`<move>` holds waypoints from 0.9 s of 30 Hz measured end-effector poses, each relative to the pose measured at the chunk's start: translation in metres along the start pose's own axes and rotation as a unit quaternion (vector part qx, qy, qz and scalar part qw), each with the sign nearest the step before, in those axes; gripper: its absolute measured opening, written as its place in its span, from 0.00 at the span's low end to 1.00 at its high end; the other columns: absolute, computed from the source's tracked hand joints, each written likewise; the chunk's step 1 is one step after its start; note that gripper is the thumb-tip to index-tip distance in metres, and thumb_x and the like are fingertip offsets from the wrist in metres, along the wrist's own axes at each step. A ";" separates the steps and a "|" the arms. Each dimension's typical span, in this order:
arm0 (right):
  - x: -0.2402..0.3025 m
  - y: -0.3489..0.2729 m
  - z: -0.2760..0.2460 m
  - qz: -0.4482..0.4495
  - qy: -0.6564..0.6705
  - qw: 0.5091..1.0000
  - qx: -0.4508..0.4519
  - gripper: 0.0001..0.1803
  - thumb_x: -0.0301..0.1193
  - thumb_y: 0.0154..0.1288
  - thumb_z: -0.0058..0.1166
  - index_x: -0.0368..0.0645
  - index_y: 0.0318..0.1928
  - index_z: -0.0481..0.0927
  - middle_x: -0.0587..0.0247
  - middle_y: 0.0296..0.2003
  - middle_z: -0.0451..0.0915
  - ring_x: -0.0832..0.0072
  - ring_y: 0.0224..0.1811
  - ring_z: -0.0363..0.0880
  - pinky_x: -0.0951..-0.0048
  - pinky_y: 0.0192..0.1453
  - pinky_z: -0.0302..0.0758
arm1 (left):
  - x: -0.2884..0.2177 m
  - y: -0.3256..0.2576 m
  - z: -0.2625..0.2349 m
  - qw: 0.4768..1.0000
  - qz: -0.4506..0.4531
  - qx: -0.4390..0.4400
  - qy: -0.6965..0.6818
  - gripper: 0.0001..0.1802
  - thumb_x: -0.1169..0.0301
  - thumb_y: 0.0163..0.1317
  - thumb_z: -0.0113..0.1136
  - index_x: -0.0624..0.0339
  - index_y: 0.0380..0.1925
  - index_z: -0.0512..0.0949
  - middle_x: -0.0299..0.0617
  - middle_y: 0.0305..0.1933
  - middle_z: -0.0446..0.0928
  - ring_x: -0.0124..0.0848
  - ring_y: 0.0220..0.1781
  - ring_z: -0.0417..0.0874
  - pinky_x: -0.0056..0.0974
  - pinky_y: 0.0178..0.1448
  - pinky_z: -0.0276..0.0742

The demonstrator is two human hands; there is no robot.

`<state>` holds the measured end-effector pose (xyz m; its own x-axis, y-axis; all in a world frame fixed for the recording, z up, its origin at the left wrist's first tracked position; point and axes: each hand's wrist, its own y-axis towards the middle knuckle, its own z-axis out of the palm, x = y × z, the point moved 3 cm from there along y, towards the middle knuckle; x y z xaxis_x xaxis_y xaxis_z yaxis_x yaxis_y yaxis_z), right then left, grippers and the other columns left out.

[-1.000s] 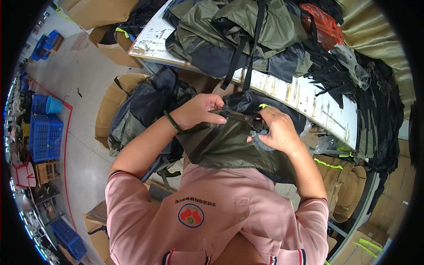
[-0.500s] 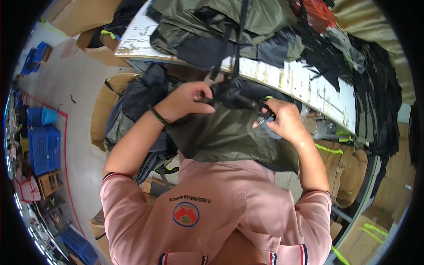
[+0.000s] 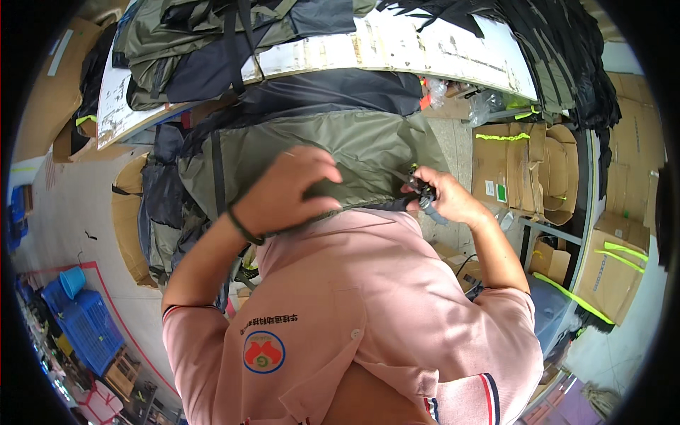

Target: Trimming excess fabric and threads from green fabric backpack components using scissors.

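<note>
"How does the green cloth (image 3: 368, 152) look?"
"Smooth, with a soft gloss."
"And the table (image 3: 439, 53)?"
"Its top looks scuffed and rough."
"The rest?"
"Matt cardboard for the open box (image 3: 503, 163), shiny plastic for the clear bag (image 3: 484, 106), plastic for the blue basket (image 3: 91, 336), matt fabric for the shirt (image 3: 319, 283)."

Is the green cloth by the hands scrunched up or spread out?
Mostly spread out: the green cloth shows a broad, lightly wrinkled face between the left hand and right hand.

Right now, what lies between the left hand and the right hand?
In the head view, a stretch of olive-green fabric lies between the left hand and the right hand, then a dark tool held in the right hand.
</note>
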<state>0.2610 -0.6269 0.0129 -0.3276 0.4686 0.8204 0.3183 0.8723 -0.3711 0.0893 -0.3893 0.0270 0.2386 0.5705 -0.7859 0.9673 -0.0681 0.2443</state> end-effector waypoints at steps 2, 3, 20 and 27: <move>-0.013 0.000 0.008 0.014 -0.007 1.000 -0.015 0.14 0.23 0.50 0.68 0.39 0.35 0.75 0.69 0.29 0.75 0.82 0.34 0.72 0.75 0.41 0.71 | -0.007 0.014 0.031 1.000 0.017 0.011 0.003 0.19 0.66 0.49 0.70 0.56 0.42 0.77 0.44 0.48 0.75 0.44 0.53 0.74 0.43 0.59 0.67; -0.018 0.001 0.011 0.026 -0.014 0.999 -0.023 0.14 0.22 0.51 0.67 0.39 0.35 0.75 0.70 0.29 0.75 0.82 0.34 0.71 0.76 0.40 0.70 | -0.009 0.019 0.044 0.999 0.029 0.017 0.007 0.20 0.65 0.49 0.69 0.56 0.43 0.77 0.44 0.48 0.75 0.44 0.53 0.74 0.44 0.59 0.66; 0.013 -0.005 -0.025 -0.063 -0.208 0.976 -0.005 0.26 0.41 0.44 0.71 0.36 0.35 0.72 0.53 0.29 0.75 0.54 0.35 0.76 0.59 0.39 0.72 | 0.034 0.027 0.089 0.807 -0.278 0.161 -0.496 0.17 0.77 0.58 0.56 0.68 0.49 0.78 0.37 0.44 0.80 0.21 0.44 0.76 0.28 0.53 0.70; 0.014 -0.016 -0.042 -0.061 -0.333 0.941 0.025 0.22 0.37 0.43 0.66 0.37 0.30 0.70 0.50 0.29 0.74 0.50 0.38 0.75 0.54 0.41 0.72 | 0.034 0.027 0.088 0.808 -0.287 0.151 -0.491 0.18 0.74 0.57 0.57 0.68 0.48 0.79 0.36 0.46 0.80 0.22 0.46 0.76 0.28 0.54 0.69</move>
<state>0.2890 -0.6402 0.0490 -0.8493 0.3329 0.4097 0.2051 0.9232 -0.3250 0.1310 -0.4439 -0.0431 -0.4480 -0.3362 -0.8284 0.8840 -0.3053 -0.3541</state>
